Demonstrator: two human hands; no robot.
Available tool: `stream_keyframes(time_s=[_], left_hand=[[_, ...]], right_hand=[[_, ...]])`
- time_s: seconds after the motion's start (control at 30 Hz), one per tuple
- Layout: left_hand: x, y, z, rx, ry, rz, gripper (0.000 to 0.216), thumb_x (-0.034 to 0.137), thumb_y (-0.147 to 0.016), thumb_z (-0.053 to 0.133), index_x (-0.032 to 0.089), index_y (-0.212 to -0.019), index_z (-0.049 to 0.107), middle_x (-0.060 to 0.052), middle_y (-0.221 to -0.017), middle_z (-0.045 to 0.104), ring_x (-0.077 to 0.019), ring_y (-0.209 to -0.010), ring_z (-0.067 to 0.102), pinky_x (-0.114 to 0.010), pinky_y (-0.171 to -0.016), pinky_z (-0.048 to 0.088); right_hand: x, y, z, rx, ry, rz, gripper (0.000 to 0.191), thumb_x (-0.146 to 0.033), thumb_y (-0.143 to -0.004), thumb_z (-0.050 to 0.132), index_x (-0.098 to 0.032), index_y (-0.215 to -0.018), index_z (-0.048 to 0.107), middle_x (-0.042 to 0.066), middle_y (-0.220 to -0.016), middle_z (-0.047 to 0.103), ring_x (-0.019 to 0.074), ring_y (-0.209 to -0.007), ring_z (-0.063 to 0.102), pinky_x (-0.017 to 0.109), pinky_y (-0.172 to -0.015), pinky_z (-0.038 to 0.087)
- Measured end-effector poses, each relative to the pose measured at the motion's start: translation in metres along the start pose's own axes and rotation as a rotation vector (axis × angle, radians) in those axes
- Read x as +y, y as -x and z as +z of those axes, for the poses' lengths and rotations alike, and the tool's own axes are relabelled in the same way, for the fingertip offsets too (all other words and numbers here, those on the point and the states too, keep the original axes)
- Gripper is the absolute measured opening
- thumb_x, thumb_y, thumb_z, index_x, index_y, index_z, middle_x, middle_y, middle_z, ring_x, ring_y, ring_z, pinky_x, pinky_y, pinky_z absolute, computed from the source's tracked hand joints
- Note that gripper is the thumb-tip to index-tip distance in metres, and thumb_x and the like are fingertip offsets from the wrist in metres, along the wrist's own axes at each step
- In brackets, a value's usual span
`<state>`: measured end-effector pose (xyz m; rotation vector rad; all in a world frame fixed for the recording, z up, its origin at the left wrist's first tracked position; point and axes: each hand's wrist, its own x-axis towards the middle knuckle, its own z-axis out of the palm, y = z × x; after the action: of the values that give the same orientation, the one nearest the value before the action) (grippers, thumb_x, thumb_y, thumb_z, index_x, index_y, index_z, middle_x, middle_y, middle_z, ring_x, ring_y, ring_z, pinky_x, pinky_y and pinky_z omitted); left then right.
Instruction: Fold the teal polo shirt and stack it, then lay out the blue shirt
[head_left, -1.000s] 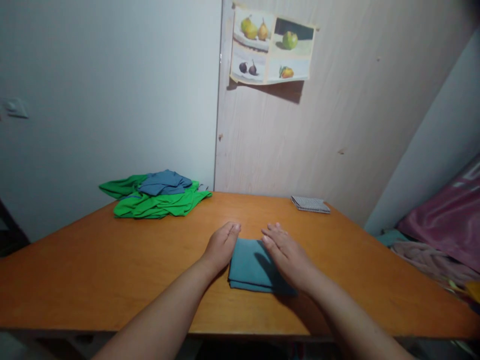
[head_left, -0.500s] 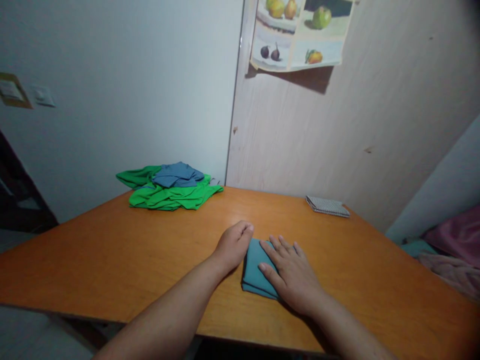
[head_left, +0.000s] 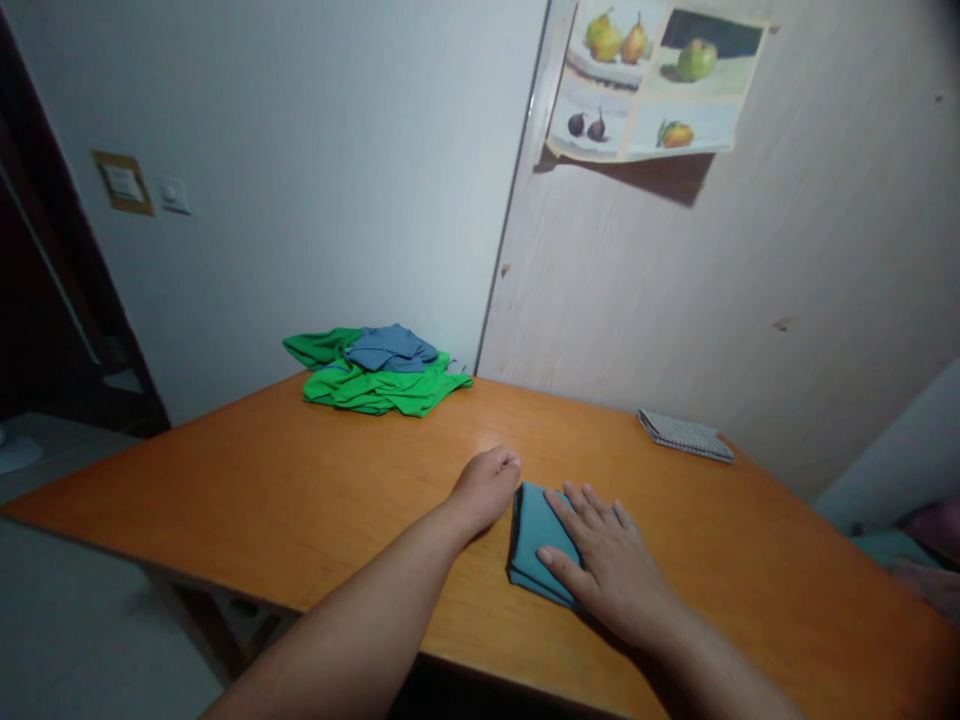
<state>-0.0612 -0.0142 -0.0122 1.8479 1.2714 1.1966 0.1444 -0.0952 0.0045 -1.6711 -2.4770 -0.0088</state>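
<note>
There are two hands [head_left: 486, 492] [head_left: 619, 570], two folded cloths [head_left: 531, 532] [head_left: 685, 436], one clothes pile [head_left: 382, 388], one table [head_left: 337, 480], one poster [head_left: 649, 92].

No text, label, brand, number or sign can be read anywhere in view.

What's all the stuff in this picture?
Table: 1, orange-brown, centre
Wall: 1, pale, back left
Panel: 1, pale, back right
Fruit-picture sheet: 1, multicoloured, on the panel
Wall fittings: 2, white, one brown-framed, upper left
Cloth heap: 1, green, table's back left
Crumpled cloth: 1, blue, on the heap
Checked cloth: 1, greyish, table's back right
Other fabric: count unclear, pink and teal, right edge
Floor: 1, grey, lower left
Folded cloth: 1, teal, near table's front
Forearms: 2, bare, bottom
Left hand: 1, left of the folded cloth
Right hand: 1, flat on the folded cloth
</note>
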Motion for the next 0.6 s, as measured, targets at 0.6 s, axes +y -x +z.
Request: stream_keyframes(time_s=[0.6], left_hand=[[-0.009, -0.001, -0.003, -0.279, -0.111, -0.029, 0.027, 0.011, -0.075, 0.056, 0.019, -0.094, 0.074, -0.001, -0.086, 0.076, -0.0157, -0.076, 0.067, -0.021, -0.064, 0.048]], right_hand=[[0.013, 0.001, 0.007, 0.003, 0.099, -0.054, 0.073, -0.071, -0.093, 0.035, -0.036, -0.157, 0.024, 0.005, -0.163, 0.027, 0.0324, -0.15, 0.023, 0.063, -0.118, 0.02]])
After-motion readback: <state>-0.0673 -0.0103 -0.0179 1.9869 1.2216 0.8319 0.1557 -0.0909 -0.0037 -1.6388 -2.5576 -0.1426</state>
